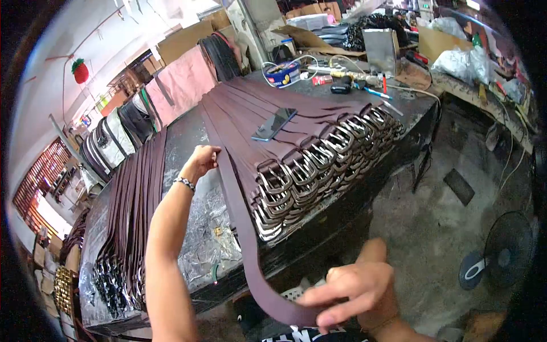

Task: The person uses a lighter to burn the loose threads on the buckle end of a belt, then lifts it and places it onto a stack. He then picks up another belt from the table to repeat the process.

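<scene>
A dark brown leather belt (246, 239) hangs in a curve over the front edge of the workbench, between my two hands. My left hand (204, 159) is closed on its upper stretch, beside the stacked belts. Close to the camera, my right hand (356, 285) grips the lower end between thumb and fingers; any buckle there is hidden by the hand. To the right of the held strap lies a thick pile of brown belts (239, 108), their metal buckles (325, 162) stacked in rows along the bench edge. A phone (274, 124) rests on this pile.
Another bundle of belts (134, 199) lies on the bench's left side. Behind the pile are a blue tub (283, 75), pens and a cable. Pink cloth (179, 88) and more straps hang at the back. A fan (506, 256) stands at lower right.
</scene>
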`<control>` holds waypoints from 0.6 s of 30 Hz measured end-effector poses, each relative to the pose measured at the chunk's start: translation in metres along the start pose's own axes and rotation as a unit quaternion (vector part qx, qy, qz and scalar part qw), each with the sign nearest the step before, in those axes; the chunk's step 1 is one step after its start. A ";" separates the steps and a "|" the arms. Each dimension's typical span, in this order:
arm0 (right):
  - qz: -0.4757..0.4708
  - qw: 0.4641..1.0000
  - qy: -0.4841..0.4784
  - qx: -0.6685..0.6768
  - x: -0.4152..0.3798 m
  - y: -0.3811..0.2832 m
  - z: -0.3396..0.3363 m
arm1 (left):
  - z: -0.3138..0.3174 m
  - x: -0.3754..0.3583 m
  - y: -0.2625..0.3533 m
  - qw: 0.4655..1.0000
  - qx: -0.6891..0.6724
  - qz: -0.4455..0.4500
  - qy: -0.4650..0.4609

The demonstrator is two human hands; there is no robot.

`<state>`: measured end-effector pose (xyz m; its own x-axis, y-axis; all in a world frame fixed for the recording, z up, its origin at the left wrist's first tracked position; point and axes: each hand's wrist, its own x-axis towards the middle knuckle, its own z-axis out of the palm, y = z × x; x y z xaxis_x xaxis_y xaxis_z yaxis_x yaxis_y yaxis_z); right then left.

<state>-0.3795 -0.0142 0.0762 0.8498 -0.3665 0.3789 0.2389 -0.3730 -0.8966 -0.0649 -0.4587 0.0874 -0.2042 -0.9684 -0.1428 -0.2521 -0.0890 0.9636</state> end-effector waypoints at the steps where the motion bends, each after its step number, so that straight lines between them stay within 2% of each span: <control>1: 0.032 0.998 0.047 -0.014 0.005 -0.012 -0.002 | 0.001 0.002 0.007 0.999 -0.047 0.004 -0.001; 2: 0.060 0.988 0.069 0.122 0.010 -0.005 0.003 | 0.000 0.002 0.010 1.000 -0.022 -0.004 0.010; 4: 0.103 0.970 0.110 0.189 0.014 -0.002 0.004 | 0.013 -0.034 0.023 0.999 0.030 -0.025 0.029; 5: 0.084 0.972 0.113 0.189 0.015 0.000 0.004 | 0.010 -0.042 0.018 0.999 0.021 -0.042 0.026; 8: 0.039 0.973 0.124 0.191 0.016 0.006 0.008 | 0.027 -0.122 0.024 0.996 0.008 -0.061 -0.068; 12: 0.044 0.967 0.128 0.217 0.018 -0.002 0.008 | 0.058 -0.188 0.016 0.996 0.045 -0.029 -0.066; 15: 0.037 0.971 0.124 0.200 0.021 -0.002 0.010 | 0.044 -0.156 0.003 0.997 0.032 0.005 -0.074; 18: 0.096 0.933 0.208 0.277 0.035 -0.006 0.020 | 0.029 -0.109 0.003 1.000 -0.007 -0.005 -0.015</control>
<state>-0.3416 -0.0076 0.0901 0.6733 -0.7235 0.1523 0.4056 0.1892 -0.8943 -0.0710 -0.3465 0.0991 -0.2297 -0.9601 -0.1595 -0.2404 -0.1028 0.9652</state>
